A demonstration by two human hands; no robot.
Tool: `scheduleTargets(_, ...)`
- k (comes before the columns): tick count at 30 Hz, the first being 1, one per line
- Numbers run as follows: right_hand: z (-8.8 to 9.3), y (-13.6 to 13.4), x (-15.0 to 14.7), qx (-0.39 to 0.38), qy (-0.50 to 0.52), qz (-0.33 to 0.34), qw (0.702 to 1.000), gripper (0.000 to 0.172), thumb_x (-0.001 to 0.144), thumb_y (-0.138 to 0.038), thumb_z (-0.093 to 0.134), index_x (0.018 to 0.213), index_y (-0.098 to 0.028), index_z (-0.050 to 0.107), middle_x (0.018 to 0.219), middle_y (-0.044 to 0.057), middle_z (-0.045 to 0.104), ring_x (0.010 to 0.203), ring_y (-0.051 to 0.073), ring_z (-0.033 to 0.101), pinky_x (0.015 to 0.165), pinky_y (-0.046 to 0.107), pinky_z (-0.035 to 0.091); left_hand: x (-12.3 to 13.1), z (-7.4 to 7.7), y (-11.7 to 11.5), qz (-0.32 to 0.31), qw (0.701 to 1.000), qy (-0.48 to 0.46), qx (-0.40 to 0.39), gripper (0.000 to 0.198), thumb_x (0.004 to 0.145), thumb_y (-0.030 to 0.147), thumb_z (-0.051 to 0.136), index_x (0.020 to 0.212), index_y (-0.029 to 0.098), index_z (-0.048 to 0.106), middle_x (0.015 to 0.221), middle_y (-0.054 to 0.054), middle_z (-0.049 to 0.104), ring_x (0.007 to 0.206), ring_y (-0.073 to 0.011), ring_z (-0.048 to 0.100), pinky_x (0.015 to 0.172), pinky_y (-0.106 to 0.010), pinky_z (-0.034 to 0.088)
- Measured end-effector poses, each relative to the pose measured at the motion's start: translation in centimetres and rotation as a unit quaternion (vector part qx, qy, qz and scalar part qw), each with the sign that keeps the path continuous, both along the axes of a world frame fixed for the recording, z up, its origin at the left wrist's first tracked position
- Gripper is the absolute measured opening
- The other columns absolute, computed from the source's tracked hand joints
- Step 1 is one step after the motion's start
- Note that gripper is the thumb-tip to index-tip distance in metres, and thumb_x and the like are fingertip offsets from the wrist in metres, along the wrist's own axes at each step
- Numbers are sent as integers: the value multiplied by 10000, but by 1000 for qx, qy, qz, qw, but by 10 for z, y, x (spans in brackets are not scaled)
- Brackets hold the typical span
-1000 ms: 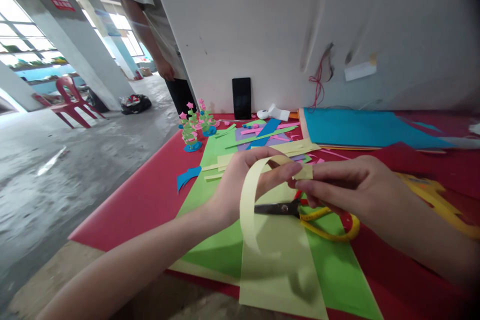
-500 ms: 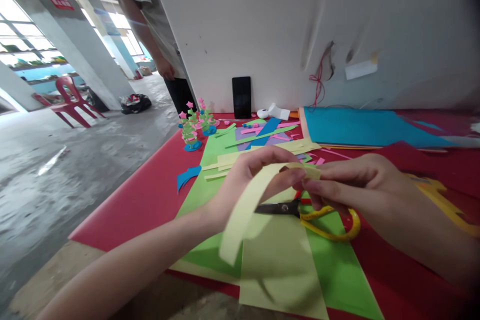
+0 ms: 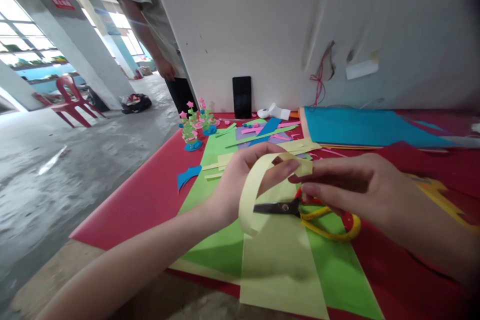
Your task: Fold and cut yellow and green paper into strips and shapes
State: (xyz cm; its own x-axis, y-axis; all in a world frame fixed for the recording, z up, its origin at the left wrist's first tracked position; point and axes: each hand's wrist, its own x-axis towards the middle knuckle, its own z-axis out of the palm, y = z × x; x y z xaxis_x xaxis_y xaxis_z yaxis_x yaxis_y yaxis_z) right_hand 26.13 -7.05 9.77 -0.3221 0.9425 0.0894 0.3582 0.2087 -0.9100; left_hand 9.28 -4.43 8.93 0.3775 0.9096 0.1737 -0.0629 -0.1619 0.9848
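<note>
The strip [image 3: 247,197] is in the air, bent in a curve above the scissors [image 3: 285,208] and the yellow sheet [image 3: 281,272]. Your left hand [image 3: 236,187] pinches it between thumb and fingers, wrist bent, fingers toward the right. Your right hand [image 3: 362,185] points left, thumb and fingers a little parted beside the strip's end; I cannot tell if they touch it. On the floor lies a black bag [image 3: 135,105], its contents unclear.
</note>
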Motion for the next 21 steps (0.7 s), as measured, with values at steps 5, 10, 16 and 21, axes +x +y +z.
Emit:
scheduleTargets(5,1,-2,-1,0,-17,-21,1000,161,693,-362,625,643,-215,668,580,-13,610,602,156,618,476,206,449,1,1,-2,-5,1000,29,-6,137,716,289,641,702,164,588,688,16,612,660,-89,551,612,-180,439)
scheduleTargets(10,1,-2,-1,13,-42,-30,999,276,697,-410,607,538,-184,615,570,0,605,555,136,578,463,210,415,0,0,-2,-6,999,30,-31,188,702,339,645,696,168,566,694,22,582,624,-82,521,564,-184,416)
scheduleTargets(16,2,-2,-2,18,-42,-29,999,295,712,-411,590,540,-177,646,496,-8,547,458,85,446,415,201,326,0,1,-3,-7,999,30,-25,192,701,334,641,708,163,556,683,0,600,637,-119,559,613,-235,437)
scheduleTargets(21,-1,-1,-2,16,-7,-22,1000,287,723,-394,586,554,-173,660,431,-29,452,414,61,349,383,197,259,1,2,-4,-29,999,41,-6,142,730,287,613,708,156,563,701,-17,604,682,-144,578,664,-262,451)
